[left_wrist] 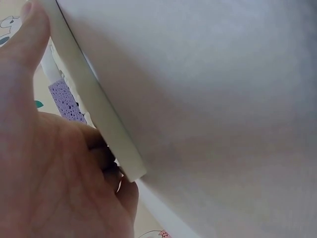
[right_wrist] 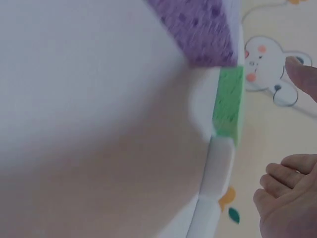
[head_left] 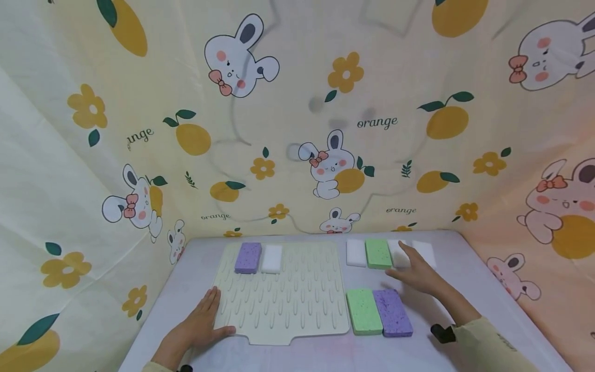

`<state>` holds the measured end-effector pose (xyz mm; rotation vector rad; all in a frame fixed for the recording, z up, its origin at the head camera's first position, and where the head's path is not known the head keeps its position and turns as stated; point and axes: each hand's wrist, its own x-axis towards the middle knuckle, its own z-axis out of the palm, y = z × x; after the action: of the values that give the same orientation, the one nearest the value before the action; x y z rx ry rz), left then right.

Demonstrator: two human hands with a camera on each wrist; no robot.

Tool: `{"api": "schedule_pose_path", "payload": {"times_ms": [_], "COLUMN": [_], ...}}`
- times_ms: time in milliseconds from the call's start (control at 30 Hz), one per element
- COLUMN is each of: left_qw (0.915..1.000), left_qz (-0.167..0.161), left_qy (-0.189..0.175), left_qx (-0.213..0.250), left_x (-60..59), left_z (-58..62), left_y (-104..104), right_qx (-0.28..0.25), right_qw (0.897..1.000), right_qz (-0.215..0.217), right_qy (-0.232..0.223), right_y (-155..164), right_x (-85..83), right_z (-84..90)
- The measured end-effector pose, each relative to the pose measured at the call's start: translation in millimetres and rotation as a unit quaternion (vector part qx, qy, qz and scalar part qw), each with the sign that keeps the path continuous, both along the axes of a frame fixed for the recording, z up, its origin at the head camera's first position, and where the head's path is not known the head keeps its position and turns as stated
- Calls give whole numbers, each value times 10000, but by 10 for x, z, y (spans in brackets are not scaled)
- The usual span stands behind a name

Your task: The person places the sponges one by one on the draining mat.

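My left hand [head_left: 197,320] rests at the front left corner of a cream ridged drying mat [head_left: 297,305], fingers straight along its left edge, thumb at the front edge. On the mat's back left lie a purple sponge [head_left: 248,257] and a white sponge [head_left: 271,259], side by side. My right hand [head_left: 420,271] hovers with thumb and fingers spread, holding nothing. It partly covers a white sponge [head_left: 396,254] in the back row. Beside that one lie a green sponge [head_left: 378,253] and another white sponge [head_left: 356,253]; a further white sponge [head_left: 426,253] is behind the hand.
Right of the mat, a green sponge [head_left: 364,312] and a purple sponge [head_left: 393,312] lie against each other near the front. A white cloth covers the table [head_left: 325,356]. A printed curtain [head_left: 288,108] with rabbits and oranges rises behind and at both sides.
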<state>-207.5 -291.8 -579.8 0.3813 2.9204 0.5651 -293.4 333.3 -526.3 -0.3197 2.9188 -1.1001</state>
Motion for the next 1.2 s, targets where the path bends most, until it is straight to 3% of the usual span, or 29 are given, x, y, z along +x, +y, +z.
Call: {"api": "schedule_pose_path", "payload": {"times_ms": [100,367,567,800,1200], "left_qw": [10000,9994,9998,10000,10000], "left_qz": [3,-139,-67,25,-18], "left_qy": [-16,-186,-179,-12,-86], "left_qx": [-82,248,66,40,4], "left_x": [2,67,33,12,11], "left_z": [14,148,76,-3,29], "left_y": [14,50,23,1,18], "right_qx": [-14,100,303,545,662], "right_qw": [10000,9998,9992,9972,9959], "right_qz": [-38,-191,-249,-447,-434], "right_qy": [36,14,51,-245,-428], "right_y": [80,314,480,635,877], "right_x": [14,18,-25,-105,-309], "right_z": [8,0,-35,-63,-154]}}
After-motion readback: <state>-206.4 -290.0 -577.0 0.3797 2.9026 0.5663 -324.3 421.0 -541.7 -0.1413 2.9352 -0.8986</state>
